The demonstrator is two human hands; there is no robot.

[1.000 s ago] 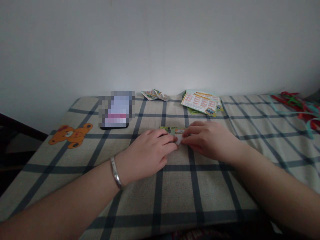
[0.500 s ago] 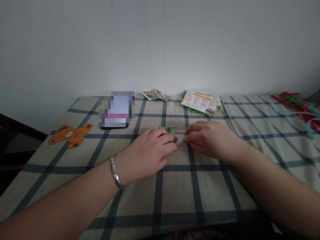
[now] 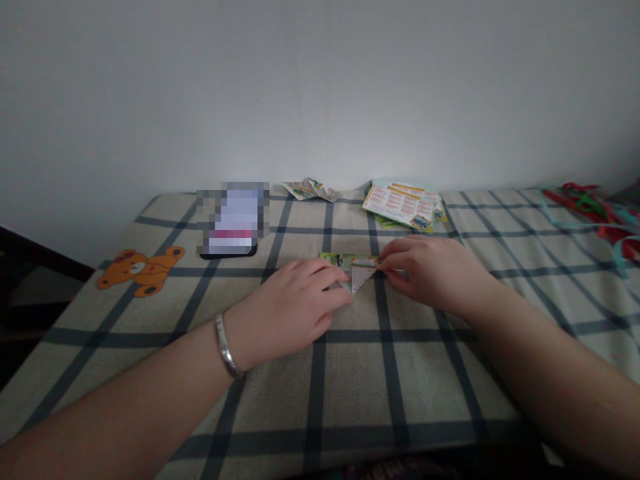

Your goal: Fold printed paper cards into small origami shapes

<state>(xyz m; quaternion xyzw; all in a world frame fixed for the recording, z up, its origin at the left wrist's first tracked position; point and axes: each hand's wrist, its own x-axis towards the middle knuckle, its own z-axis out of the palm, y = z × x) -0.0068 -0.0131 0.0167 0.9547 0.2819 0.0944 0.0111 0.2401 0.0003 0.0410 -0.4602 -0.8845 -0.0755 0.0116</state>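
Note:
A small folded printed paper (image 3: pixel 358 272) lies on the checked cloth (image 3: pixel 350 373) between my two hands, with a white triangular point toward me and a green printed edge on its far side. My left hand (image 3: pixel 287 307), a silver bangle on its wrist, presses the paper's left part with curled fingertips. My right hand (image 3: pixel 430 273) pinches the paper's right corner between thumb and fingers. Both forearms rest on the cloth.
A phone (image 3: pixel 233 220) lies at the back left, a bear picture (image 3: pixel 141 268) on the cloth's left edge. Folded paper pieces (image 3: pixel 311 190) and a stack of printed leaflets (image 3: pixel 404 205) lie by the wall. Red and green ribbons (image 3: pixel 595 210) sit far right.
My right hand has slid right, away from the left, uncovering the paper's white triangular fold. My left hand has stayed almost in place on the paper.

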